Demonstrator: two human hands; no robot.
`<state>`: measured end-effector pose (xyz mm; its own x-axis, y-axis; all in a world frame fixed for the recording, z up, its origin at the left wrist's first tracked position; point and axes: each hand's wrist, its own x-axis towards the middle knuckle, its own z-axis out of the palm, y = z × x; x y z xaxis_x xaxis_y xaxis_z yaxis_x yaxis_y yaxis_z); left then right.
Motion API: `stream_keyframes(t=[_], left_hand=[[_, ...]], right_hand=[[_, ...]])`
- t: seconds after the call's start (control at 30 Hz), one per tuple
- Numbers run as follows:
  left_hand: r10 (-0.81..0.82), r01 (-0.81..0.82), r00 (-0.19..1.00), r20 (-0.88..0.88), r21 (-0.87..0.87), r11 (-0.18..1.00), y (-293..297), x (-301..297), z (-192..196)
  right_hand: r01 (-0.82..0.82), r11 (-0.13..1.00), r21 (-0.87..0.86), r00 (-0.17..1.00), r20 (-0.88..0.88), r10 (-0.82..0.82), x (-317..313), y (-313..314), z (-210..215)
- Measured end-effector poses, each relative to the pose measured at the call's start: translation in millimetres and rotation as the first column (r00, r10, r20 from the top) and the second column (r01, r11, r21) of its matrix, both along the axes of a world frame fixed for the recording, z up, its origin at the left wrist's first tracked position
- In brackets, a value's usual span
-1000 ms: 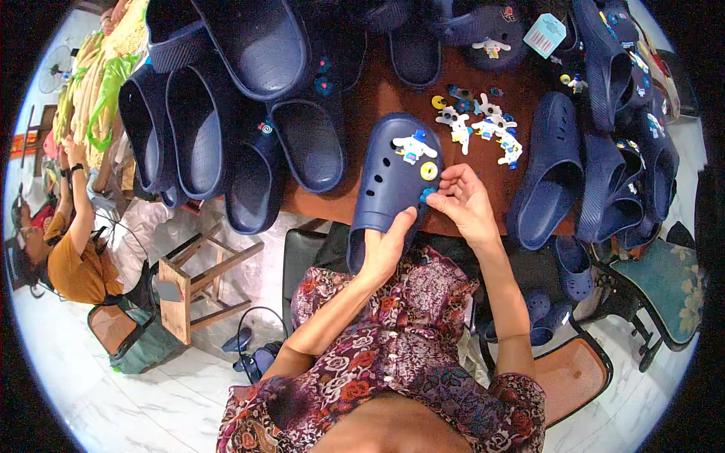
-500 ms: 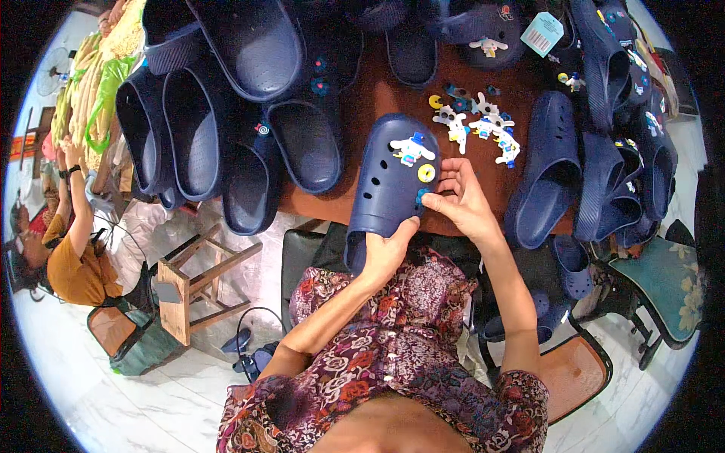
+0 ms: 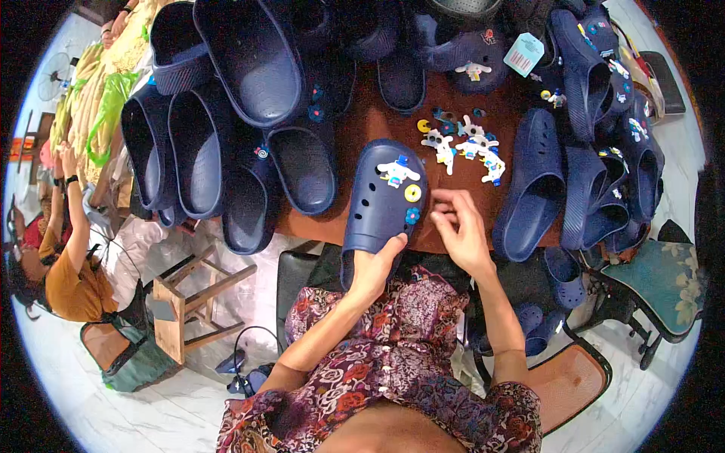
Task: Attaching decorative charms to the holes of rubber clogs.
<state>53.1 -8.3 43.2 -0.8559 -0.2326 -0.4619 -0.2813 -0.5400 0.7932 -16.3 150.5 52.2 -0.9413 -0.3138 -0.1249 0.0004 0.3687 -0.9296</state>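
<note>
My left hand [image 3: 373, 270] grips a navy clog [image 3: 370, 204] at its foot opening, with fingers inside and the thumb on top. The clog's toe points away from me. On its upper sit a white character charm [image 3: 399, 171], a yellow round charm [image 3: 412, 194] and a blue flower charm [image 3: 412, 216]; several vent holes show bare. Just right of the clog, apart from it, my right hand [image 3: 463, 235] has loosely bent, parted fingers with nothing visible in them. Beyond it a pile of loose charms [image 3: 470, 143] lies on the brown tabletop [image 3: 453, 192].
Several navy clogs [image 3: 196, 143] crowd the table's left side; another clog [image 3: 529, 189] and a decorated pile stand at right. A pale blue tag [image 3: 524, 54] hangs at the back. Left are a wooden stool [image 3: 175, 317] and a person in an orange top [image 3: 81, 283]. Chairs [image 3: 657, 283] stand right.
My right hand has come off the blue flower charm and moved right, away from the clog. The flower now sits flush in full view. My left hand keeps its hold.
</note>
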Motion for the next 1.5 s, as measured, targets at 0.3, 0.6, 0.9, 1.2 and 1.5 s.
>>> stream_keyframes(t=[0.3, 0.6, 0.9, 1.2, 1.5], left_hand=[[0.006, -0.006, 1.000, 0.019, -0.023, 1.000, 0.7, -0.6, 3.1], [-0.036, 0.036, 0.999, -0.001, -0.037, 0.999, -2.5, -8.6, 4.4], [-0.015, 0.013, 0.999, -0.037, -0.051, 0.999, -3.4, -5.0, 1.3], [-0.038, 0.034, 0.999, 0.025, 0.129, 0.991, -8.1, -6.8, -0.5], [-0.008, 0.031, 0.995, -0.095, 0.236, 0.971, -12.3, 2.6, -15.4]], right_hand=[[0.218, 0.860, 0.461, 0.804, -0.584, 0.109, -57.3, -3.4, -11.6], [0.110, 0.768, 0.631, 0.853, -0.456, 0.253, -65.8, -8.6, -28.7], [-0.020, 0.845, 0.534, 0.862, -0.420, 0.285, -55.8, 14.4, -5.9], [0.248, 0.774, 0.583, 0.775, -0.599, 0.203, -119.6, 13.1, -13.7], [0.155, 0.710, 0.686, 0.819, -0.492, 0.296, -125.6, 10.5, -29.6]])
